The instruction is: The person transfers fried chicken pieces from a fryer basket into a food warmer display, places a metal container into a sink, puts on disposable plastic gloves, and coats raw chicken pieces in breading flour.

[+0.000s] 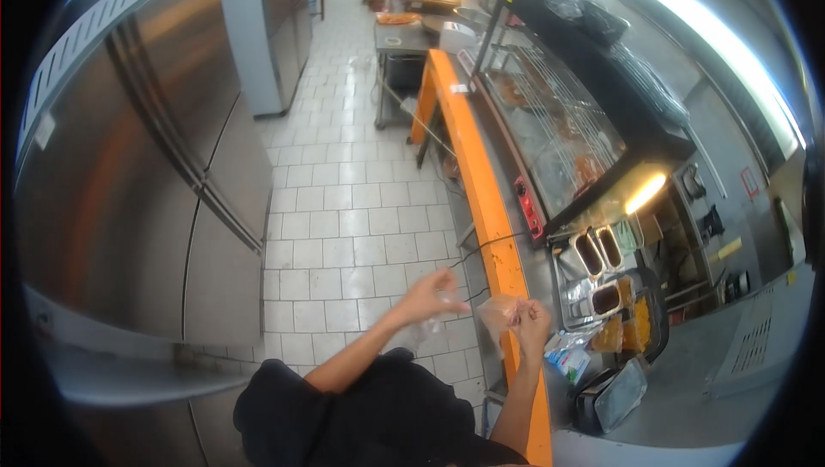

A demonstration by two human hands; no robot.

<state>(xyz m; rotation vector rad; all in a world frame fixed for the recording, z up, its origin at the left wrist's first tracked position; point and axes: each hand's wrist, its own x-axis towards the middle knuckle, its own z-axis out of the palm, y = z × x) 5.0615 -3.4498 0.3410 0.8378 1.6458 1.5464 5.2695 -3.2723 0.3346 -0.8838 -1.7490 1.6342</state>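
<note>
In the head view, my right hand (533, 327) pinches a thin, clear plastic bag or glove (497, 317); its exact kind I cannot make out. The film hangs to the left of the fingers, over the edge of the orange rail. My left hand (427, 297) is held just left of it, its thumb and fingers curved apart. Below the left palm shows another faint piece of clear plastic (423, 331), and whether it is attached to the hand I cannot tell. Both hands are in front of my black top.
An orange rail (478, 183) edges the steel counter on the right. On it stand a glass food warmer (559, 115), metal sauce containers (607, 299), food packets (640, 325) and a lidded container (620, 394). Steel refrigerators (129, 166) line the left of the tiled floor (339, 209).
</note>
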